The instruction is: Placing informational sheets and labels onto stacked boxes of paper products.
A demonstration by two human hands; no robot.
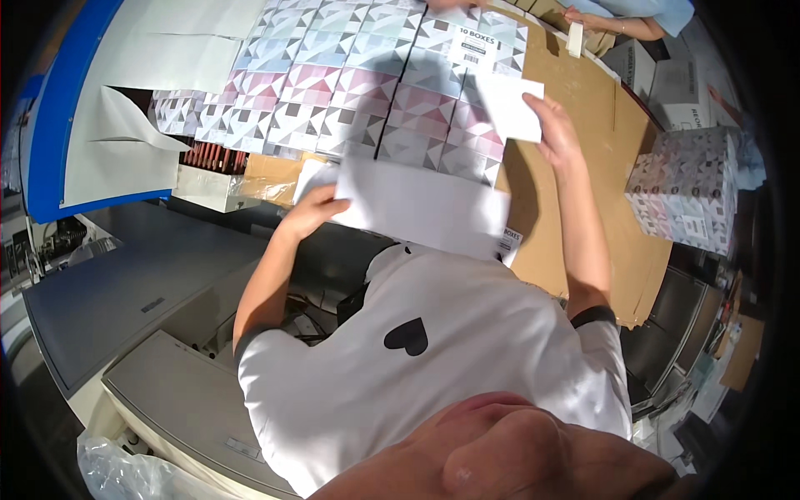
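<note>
My left hand grips a large white sheet, my right hand pinches a smaller white sheet over the stacked patterned boxes, wrapping seemingly just begun.

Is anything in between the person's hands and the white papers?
Nothing visible. The left hand already rests on the edge of the big white sheet, and the right hand grips the smaller white sheet above the patterned boxes.
</note>
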